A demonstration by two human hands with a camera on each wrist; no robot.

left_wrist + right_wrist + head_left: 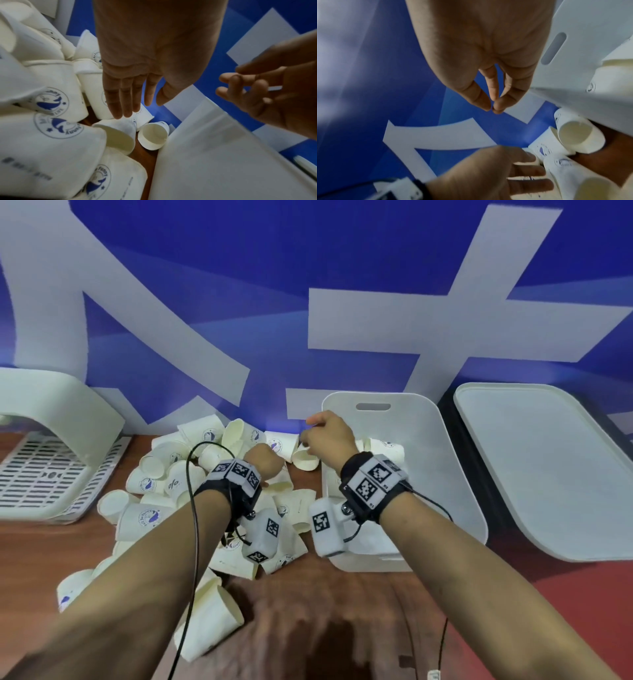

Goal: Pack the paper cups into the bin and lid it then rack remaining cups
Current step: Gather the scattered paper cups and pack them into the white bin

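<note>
White paper cups [191,501] with a blue whale logo lie in a loose heap on the brown tabletop [329,604], left of the bin [459,474]. I cannot count the heap exactly; well over a dozen cups show in the head view, nearly all tipped on their sides with long axes pointing every which way. One cup [154,135] by the bin's left wall lies with its open mouth facing my left wrist camera, its cream inside showing; beside it another cup [116,135] lies mouth toward the same camera.

One white plastic bin stands upright right of the heap, its long axis running away from me, with a slot handle [373,406] in the far wall. At least two cups [387,448] lie inside at the far end. One white lid [548,470] lies flat on the tabletop just right of the bin, apart from it. One white slatted rack [44,470] sits at the far left.

My left hand [137,83] hovers over the heap with fingers straight and together, holding nothing. My right hand [491,81] is over the bin's far left corner, fingers [481,100] bunched tip to tip, with no cup between them.
</note>
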